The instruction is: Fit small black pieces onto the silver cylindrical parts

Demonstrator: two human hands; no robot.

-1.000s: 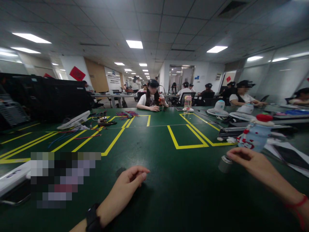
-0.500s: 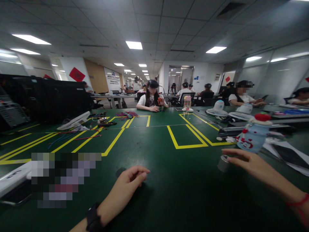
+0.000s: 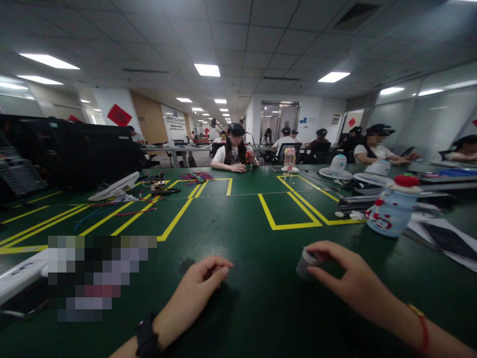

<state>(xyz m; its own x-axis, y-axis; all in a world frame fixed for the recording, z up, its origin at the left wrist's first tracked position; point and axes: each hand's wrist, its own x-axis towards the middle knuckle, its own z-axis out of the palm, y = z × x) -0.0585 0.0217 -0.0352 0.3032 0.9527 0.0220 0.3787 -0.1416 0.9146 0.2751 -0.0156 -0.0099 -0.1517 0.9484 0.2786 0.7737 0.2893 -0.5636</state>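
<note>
A small grey cylinder with a pale rim leans slightly in the grip of my right hand. Thumb and fingers pinch it near its top end; whether its base touches the table cannot be told. My left hand rests on the green table, its fingers curled in and the thumb against them, with nothing visible in them. Beside its knuckles is a dark round patch on the tabletop.
A blue bottle with a red top stands at right, near white fans and papers. Yellow tape lines mark the table. Loose wires and a white device lie left. A person sits opposite.
My right hand has closed on the grey cylinder and brought it left and towards me, away from the blue bottle; it now tilts. The left hand has hardly moved.
</note>
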